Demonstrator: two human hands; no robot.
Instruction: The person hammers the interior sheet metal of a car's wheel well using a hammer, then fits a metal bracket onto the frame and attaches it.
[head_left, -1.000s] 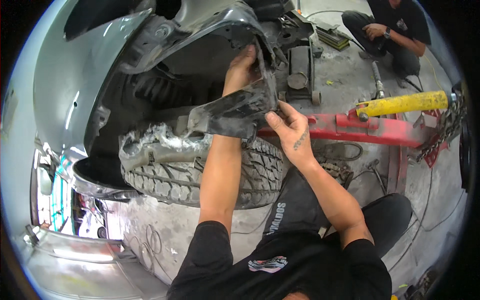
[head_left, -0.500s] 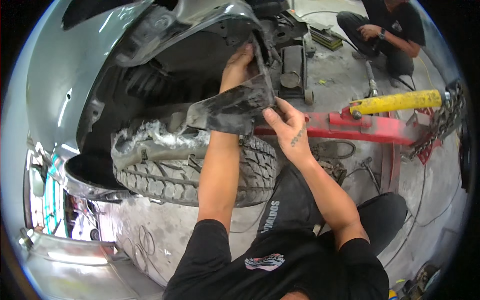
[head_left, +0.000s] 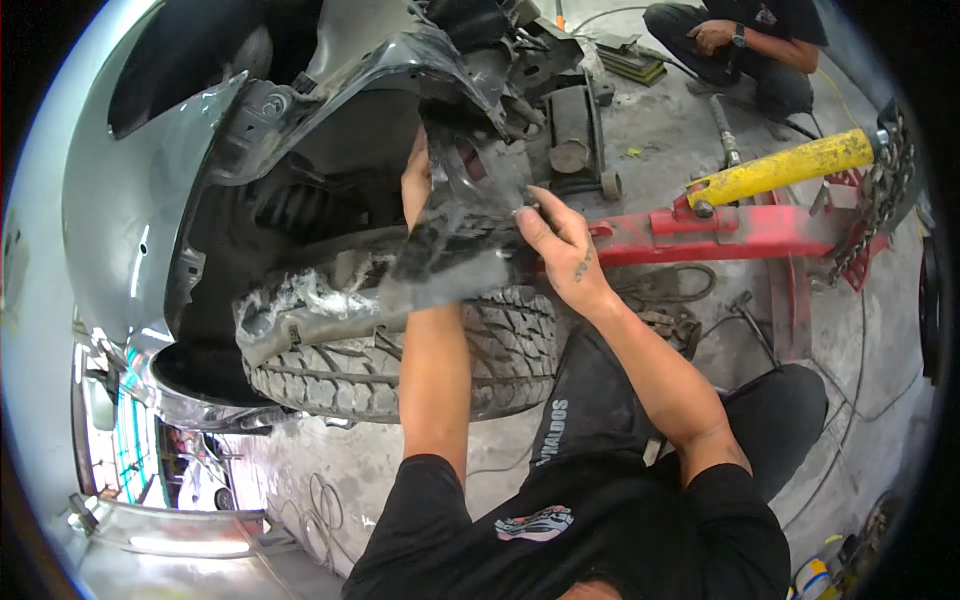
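A dusty black plastic wheel-arch liner piece (head_left: 465,205) is held tilted in front of a car's wheel arch, above the tyre (head_left: 400,370). My left hand (head_left: 416,183) is behind it, the forearm passing beneath; the liner covers most of the fingers, which appear closed on its far upper part. At the near right edge, my right hand (head_left: 563,240) pinches the liner between thumb and fingers. The liner's lower end looks blurred. Behind it lies the dark wheel well (head_left: 330,190).
A grey fender (head_left: 130,220) curves along the left. Right of the tyre stand a red lifting arm with a yellow cylinder (head_left: 790,165) and a chain (head_left: 890,180). A hammer (head_left: 755,325) lies on the concrete. Another person (head_left: 745,45) crouches at the far right.
The liner has swung left and nearer, away from the arch's right edge, and my left hand has come with it. My right hand has shifted slightly left. The whole view has also shifted a little.
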